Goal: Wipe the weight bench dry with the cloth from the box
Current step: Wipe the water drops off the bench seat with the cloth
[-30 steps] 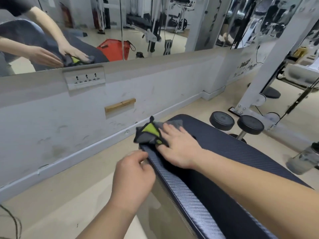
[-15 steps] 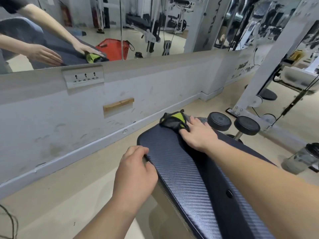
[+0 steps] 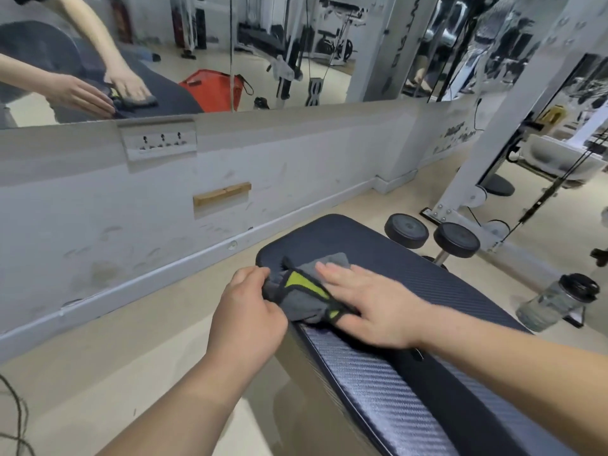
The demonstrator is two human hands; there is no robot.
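Cable (image 3: 14, 419) on floor at lower left edge of frame; mirror (image 3: 82, 44) across upper left, giving the same scene reflected; socket plate (image 3: 158, 143) and wooden block (image 3: 222, 194) on the wall below it.

Left of centre: left hand (image 3: 246, 311), fingers curled, appears to grip the left corner of the cloth (image 3: 304, 291) at the near edge of the weight bench (image 3: 427, 258). Centre: cloth is grey with black trim and yellow-green patches; bunched; lies on the pad's left side, near its rounded far end. Just right of it: right hand (image 3: 371, 304), fingers straight and together, palm flat, pressing the cloth onto the pad; nothing clasped.

Bench pad runs from centre to lower right; dark, woven texture, sheen on the side panel; wet or dry cannot be told.

Handling, judged: cloth light, soft, limp; bunches under a push, so a flat palm on top should spread it better than a pinch; a corner grip should stop it sliding off the edge; best held at the trimmed edge. Pad looks smooth, likely slick if damp; little force needed to glide.

Right of centre, beyond the bench: two black round pads (image 3: 406, 231); water bottle (image 3: 556, 301) on floor at right, well apart from both hands.
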